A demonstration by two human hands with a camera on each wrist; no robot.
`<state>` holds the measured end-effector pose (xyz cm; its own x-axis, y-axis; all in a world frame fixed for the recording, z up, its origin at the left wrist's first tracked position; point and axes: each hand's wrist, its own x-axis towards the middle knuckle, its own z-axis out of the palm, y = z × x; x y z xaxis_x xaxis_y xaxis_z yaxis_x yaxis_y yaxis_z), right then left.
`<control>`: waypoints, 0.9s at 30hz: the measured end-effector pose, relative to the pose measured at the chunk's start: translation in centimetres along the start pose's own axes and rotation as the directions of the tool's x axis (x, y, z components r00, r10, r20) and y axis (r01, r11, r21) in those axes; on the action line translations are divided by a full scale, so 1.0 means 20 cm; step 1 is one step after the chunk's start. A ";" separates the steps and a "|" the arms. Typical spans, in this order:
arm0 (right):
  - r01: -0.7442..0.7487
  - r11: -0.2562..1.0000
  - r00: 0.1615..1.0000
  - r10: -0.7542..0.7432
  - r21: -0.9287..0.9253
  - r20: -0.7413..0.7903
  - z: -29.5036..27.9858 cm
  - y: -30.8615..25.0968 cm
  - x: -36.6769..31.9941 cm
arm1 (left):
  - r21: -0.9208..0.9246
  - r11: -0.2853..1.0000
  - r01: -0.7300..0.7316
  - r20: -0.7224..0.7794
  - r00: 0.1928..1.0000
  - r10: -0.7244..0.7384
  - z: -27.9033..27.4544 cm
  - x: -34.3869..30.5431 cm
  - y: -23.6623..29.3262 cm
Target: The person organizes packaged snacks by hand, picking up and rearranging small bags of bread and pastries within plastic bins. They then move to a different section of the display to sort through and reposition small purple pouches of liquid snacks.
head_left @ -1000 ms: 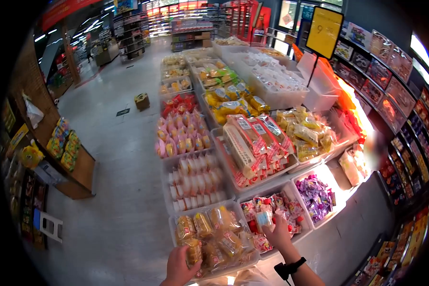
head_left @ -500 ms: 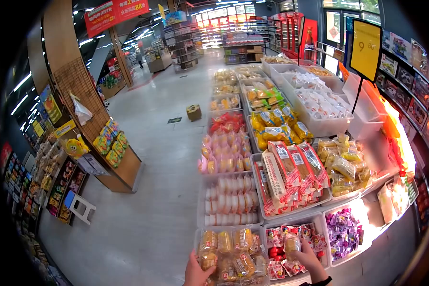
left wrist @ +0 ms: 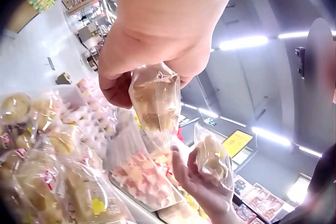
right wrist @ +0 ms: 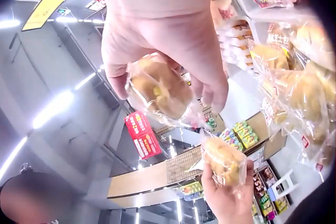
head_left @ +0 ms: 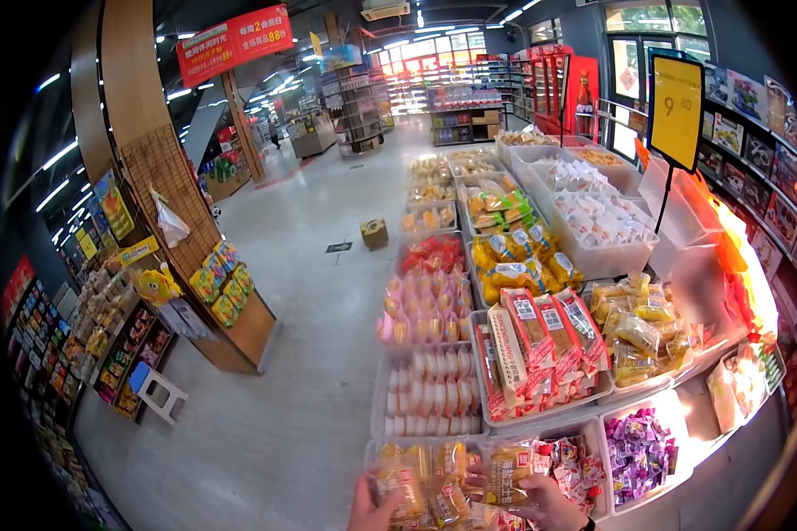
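Note:
My left hand (head_left: 369, 508) grips a clear-wrapped bread bun (head_left: 404, 492) above the left part of a tub of similar wrapped buns (head_left: 451, 505). With fingers and thumb around its sides, my right hand (head_left: 547, 506) holds another wrapped bun (head_left: 508, 473), its printed face showing in the head view. That bun overlaps the edge between the bun tub and the tub of red-and-white packets (head_left: 579, 467). In the left wrist view the left hand's bun (left wrist: 156, 100) hangs from the fingers. The right wrist view shows the right hand's bun (right wrist: 160, 88) inside crinkled film.
Beyond the bun tub stand a tub of white-wrapped rolls (head_left: 429, 380) and one of long red-and-white bread packs (head_left: 549, 345). Purple sweets (head_left: 639, 442) fill a tub at right. A yellow price sign (head_left: 676, 113) rises on a pole. A small carton (head_left: 374, 234) sits on the aisle floor.
My right hand has moved from over the red-and-white packets toward the bun tub, turning its bun's printed face into view. My left hand keeps its bun, now raised. The head view has swung left and up.

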<state>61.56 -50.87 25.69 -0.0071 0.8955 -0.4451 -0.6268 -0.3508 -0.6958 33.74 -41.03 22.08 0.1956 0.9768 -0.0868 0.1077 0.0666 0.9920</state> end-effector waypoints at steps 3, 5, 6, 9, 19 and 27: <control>-0.016 1.000 0.998 0.017 0.021 -0.057 0.09 -0.03 -0.06 | 0.397 0.903 -0.163 0.116 0.985 0.127 0.11 0.06 -0.19; -0.027 0.999 0.996 0.030 0.033 -0.082 0.12 -0.05 -0.10 | 0.405 0.888 -0.220 0.262 0.958 0.117 0.23 0.07 -0.17; -0.025 0.998 0.996 0.030 0.053 -0.081 0.12 -0.05 -0.12 | 0.381 0.898 -0.221 0.324 0.941 0.095 0.27 0.07 -0.16; -0.035 0.992 0.999 0.031 0.123 0.033 0.02 -0.06 -0.16 | 0.278 0.947 -0.159 0.455 0.890 0.016 0.27 0.09 -0.07; -0.031 0.991 0.963 0.063 0.127 -0.262 -0.27 0.01 -0.21 | 0.843 0.427 -0.327 0.280 0.945 0.171 0.29 -0.05 0.06; -0.008 0.995 0.996 0.000 -0.099 -0.085 -0.46 0.20 0.00 | 0.776 0.612 -0.156 0.224 0.974 -0.036 0.36 -0.06 -0.20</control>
<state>66.22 -54.80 17.73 0.0591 0.8692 -0.4909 -0.5468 -0.3833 -0.7444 40.14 -44.02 17.50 0.4050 0.9034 -0.1405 0.7914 -0.2694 0.5488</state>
